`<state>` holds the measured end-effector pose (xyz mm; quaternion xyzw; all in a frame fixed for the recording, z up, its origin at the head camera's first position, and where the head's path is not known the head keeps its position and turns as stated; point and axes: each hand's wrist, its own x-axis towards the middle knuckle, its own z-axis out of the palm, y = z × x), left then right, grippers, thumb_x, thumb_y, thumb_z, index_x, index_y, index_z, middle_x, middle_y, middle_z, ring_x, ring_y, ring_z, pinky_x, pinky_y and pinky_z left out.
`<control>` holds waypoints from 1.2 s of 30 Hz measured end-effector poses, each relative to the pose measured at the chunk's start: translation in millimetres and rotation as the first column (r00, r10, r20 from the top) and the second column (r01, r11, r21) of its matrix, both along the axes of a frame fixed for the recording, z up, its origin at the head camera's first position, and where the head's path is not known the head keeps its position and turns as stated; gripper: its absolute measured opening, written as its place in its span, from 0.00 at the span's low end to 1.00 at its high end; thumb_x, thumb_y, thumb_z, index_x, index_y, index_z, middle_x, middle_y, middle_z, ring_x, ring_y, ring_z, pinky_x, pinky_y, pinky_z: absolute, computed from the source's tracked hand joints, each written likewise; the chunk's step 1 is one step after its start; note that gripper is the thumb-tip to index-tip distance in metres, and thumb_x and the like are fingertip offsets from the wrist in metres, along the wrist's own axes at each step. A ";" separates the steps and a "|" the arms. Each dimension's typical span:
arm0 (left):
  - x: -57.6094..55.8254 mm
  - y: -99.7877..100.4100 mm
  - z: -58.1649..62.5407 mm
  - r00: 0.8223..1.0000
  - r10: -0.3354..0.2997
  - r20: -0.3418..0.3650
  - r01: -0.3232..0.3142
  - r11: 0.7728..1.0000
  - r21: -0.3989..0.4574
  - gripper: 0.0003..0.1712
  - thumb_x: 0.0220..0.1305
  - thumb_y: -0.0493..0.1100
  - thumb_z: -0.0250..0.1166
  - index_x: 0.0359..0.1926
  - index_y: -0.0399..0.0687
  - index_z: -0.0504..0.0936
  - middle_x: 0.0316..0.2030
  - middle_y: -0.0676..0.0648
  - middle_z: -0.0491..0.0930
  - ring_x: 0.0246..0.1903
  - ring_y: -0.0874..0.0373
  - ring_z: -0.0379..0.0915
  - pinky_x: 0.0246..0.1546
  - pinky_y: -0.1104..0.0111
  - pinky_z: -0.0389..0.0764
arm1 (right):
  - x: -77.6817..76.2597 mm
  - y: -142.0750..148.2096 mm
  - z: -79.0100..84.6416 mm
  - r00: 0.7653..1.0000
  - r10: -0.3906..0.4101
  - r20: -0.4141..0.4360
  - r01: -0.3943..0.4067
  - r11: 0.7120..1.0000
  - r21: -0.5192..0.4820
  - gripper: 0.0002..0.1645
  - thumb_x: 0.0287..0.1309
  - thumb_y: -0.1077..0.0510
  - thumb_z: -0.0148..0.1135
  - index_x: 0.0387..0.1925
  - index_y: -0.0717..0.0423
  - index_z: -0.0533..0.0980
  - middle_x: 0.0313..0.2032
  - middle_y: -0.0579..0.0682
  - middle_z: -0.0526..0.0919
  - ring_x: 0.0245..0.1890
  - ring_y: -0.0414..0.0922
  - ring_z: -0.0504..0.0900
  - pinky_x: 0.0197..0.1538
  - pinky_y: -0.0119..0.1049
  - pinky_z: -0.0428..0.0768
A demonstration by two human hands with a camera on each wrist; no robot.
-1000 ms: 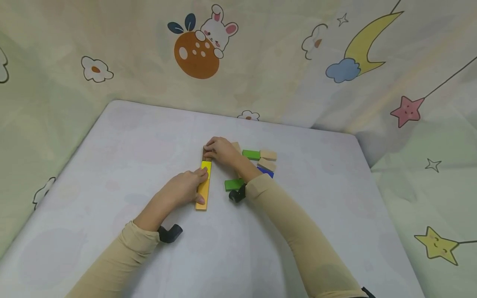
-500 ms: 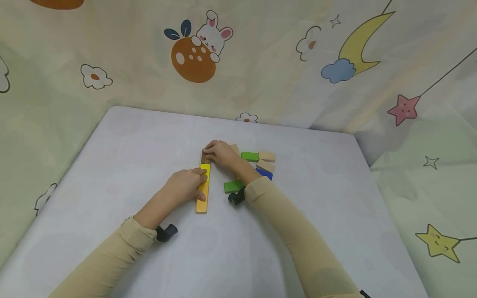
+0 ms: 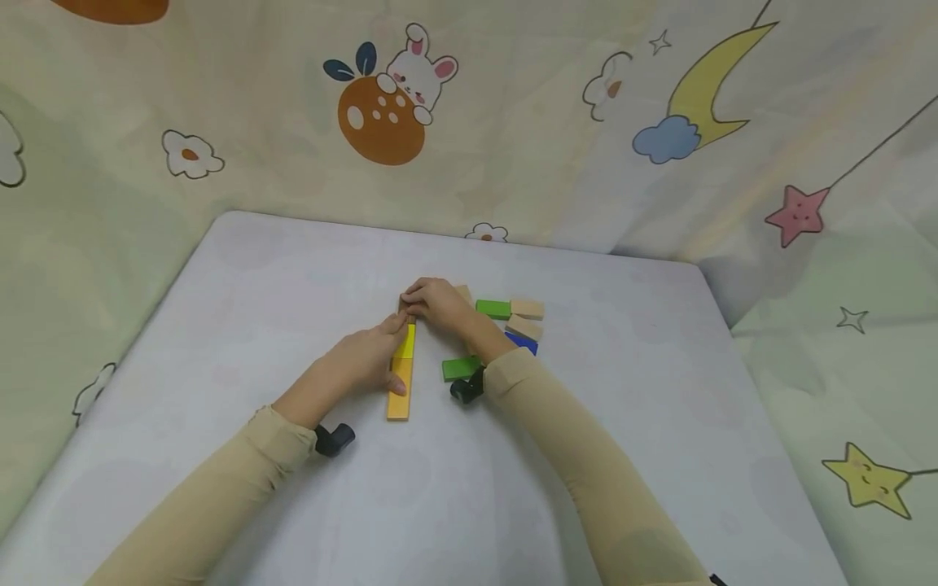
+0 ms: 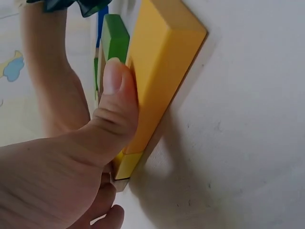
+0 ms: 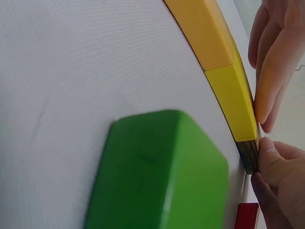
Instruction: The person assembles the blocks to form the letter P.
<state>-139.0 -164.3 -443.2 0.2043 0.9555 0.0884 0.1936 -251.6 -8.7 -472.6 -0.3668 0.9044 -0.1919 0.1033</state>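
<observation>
An orange block (image 3: 398, 407), a yellow block (image 3: 406, 343) and a dark brown block (image 5: 249, 157) lie end to end in a straight row on the white table. My left hand (image 3: 359, 360) is at the row's left side, its thumb resting against the orange block and its straight fingers reaching the yellow and brown ones. At the far end, my right hand (image 3: 441, 309) pinches the brown block between thumb and finger, covering most of it in the head view. The right wrist view shows both hands' fingertips close together there.
Right of the row lie loose blocks: a near green block (image 3: 459, 369), a far green block (image 3: 493, 309), plain wooden blocks (image 3: 526, 308) and a blue block (image 3: 522, 342). A red block (image 5: 246, 216) shows beyond in the right wrist view. My right forearm crosses over some.
My left fingers have slid forward along the row from the yellow block to the brown one, uncovering more yellow. My right hand stays at the brown block. The head view has tilted slightly.
</observation>
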 end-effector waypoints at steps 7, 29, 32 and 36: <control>-11.5 -3.5 0.2 0.999 -0.041 0.021 0.040 0.999 0.016 0.67 0.42 0.67 0.72 0.73 0.39 0.49 0.74 0.40 0.44 0.69 0.42 0.55 0.65 0.51 0.66 | -0.5 2.0 0.8 1.000 -0.016 0.010 0.016 1.000 -0.018 0.21 0.63 0.55 0.59 0.56 0.53 0.76 0.55 0.47 0.80 0.57 0.41 0.76 0.64 0.32 0.71; -25.8 -6.1 -2.8 0.992 -0.050 -0.116 0.063 0.992 0.106 0.44 0.54 0.56 0.70 0.67 0.42 0.66 0.69 0.45 0.63 0.54 0.47 0.76 0.52 0.56 0.79 | 4.2 4.3 10.2 0.999 -0.027 0.023 0.026 0.999 0.039 0.21 0.63 0.56 0.59 0.58 0.50 0.75 0.58 0.46 0.79 0.60 0.41 0.75 0.65 0.33 0.70; -27.5 -7.3 -3.1 0.991 -0.045 -0.127 0.059 0.993 0.105 0.38 0.56 0.54 0.69 0.64 0.42 0.71 0.67 0.45 0.66 0.51 0.47 0.78 0.50 0.57 0.80 | 4.9 7.1 11.6 1.000 -0.029 0.007 0.029 0.998 0.051 0.21 0.62 0.56 0.59 0.57 0.51 0.76 0.58 0.47 0.78 0.60 0.43 0.75 0.65 0.34 0.71; -29.3 -6.9 -2.7 0.990 -0.041 -0.136 0.055 0.994 0.099 0.31 0.56 0.53 0.69 0.58 0.43 0.77 0.65 0.44 0.68 0.54 0.44 0.76 0.52 0.55 0.79 | 6.6 15.9 13.8 0.998 -0.066 -0.012 0.067 0.996 0.056 0.20 0.62 0.57 0.60 0.57 0.52 0.76 0.58 0.47 0.78 0.60 0.44 0.75 0.65 0.36 0.71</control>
